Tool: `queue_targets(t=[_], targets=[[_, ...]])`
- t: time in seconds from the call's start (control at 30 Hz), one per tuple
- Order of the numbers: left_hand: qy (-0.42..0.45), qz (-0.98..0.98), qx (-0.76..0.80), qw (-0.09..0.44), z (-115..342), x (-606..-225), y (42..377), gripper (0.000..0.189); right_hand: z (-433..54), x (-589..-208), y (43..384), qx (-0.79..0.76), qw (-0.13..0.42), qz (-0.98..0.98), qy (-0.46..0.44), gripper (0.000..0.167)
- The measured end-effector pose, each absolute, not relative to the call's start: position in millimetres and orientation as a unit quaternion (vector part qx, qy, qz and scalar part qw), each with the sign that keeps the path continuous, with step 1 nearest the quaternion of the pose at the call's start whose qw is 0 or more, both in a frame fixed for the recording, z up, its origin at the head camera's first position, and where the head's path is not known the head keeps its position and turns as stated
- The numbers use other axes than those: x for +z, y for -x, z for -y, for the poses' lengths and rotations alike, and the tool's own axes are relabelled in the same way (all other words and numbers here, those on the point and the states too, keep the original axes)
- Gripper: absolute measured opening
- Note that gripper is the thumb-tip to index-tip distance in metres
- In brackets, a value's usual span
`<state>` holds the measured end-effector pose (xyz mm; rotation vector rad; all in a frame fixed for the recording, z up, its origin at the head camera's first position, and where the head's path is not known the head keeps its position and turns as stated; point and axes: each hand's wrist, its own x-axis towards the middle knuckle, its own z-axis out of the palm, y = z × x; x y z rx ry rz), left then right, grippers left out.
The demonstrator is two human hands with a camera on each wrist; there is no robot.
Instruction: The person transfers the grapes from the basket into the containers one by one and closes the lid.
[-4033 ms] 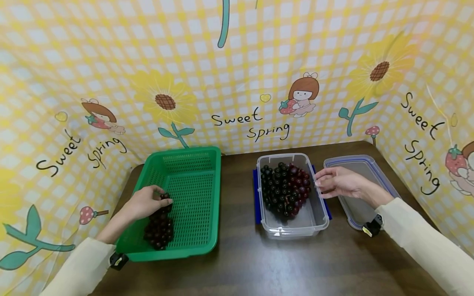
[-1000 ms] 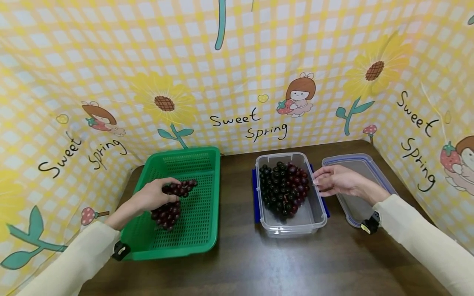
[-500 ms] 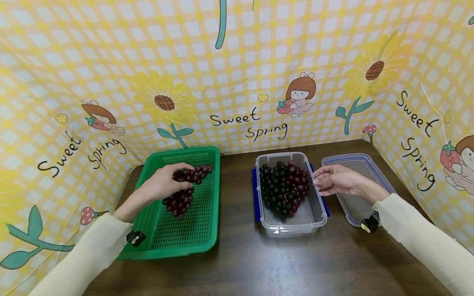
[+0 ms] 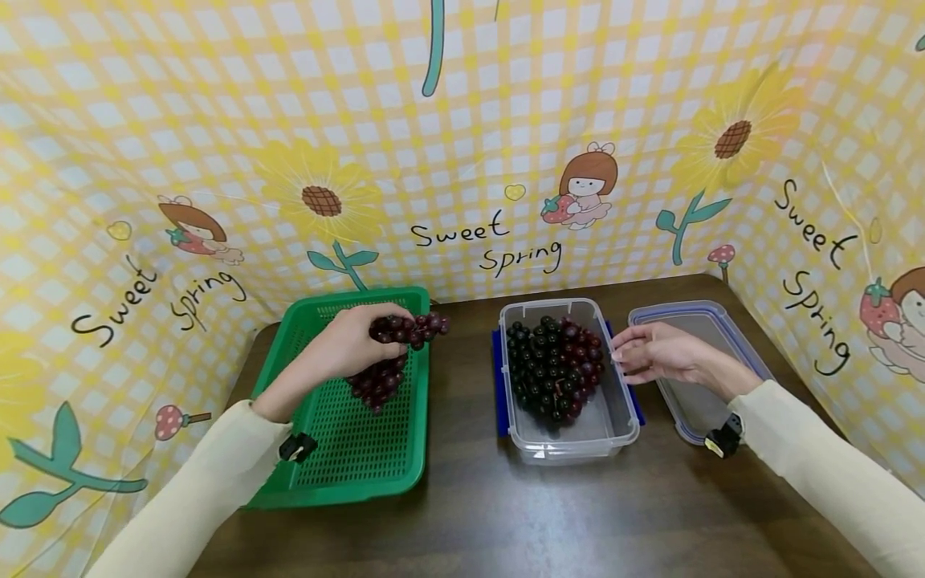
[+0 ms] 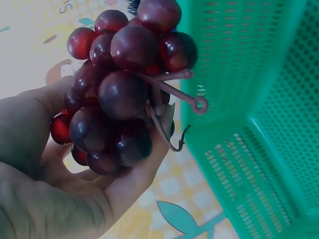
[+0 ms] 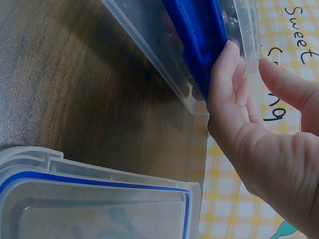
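Note:
My left hand (image 4: 359, 337) grips a bunch of dark red grapes (image 5: 119, 89) above the right side of the green basket (image 4: 415, 449). In the head view the bunch's upper end reaches over the rim, and the rest hangs inside. Its brown stem (image 5: 174, 89) shows in the left wrist view. My right hand (image 4: 661, 355) holds the right edge of a clear plastic container (image 4: 578, 448), fingers against the blue latch (image 6: 199, 40) and thumb at the rim. Inside the container lie black grapes (image 4: 535, 361) beside red grapes (image 4: 587, 357).
A clear lid with a blue seal (image 4: 711, 385) lies on the brown table (image 4: 477, 498), right of the container and partly under my right arm. Yellow checked cloth (image 4: 462, 144) stands behind and along both sides.
My left hand has lifted the grape bunch from the basket's near left and carried it right and away from me, to the basket's right rim. My right hand stays at the container.

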<state>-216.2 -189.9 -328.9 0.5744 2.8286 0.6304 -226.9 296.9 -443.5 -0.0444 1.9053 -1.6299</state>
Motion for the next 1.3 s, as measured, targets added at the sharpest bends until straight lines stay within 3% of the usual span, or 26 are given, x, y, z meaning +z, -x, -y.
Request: queue_targets(t=[0.9, 1.3], targets=[[-0.246, -0.937, 0.234, 0.077, 96.5, -317.0, 229.2, 0.044, -299.9, -443.1, 228.3, -0.615, 0.305, -0.727, 0.021, 0.038], [-0.270, -0.927, 0.236, 0.112, 59.7, -323.6, 232.4, 0.045, -297.2, -446.2, 226.1, -0.622, 0.310, -0.719, 0.020, 0.040]])
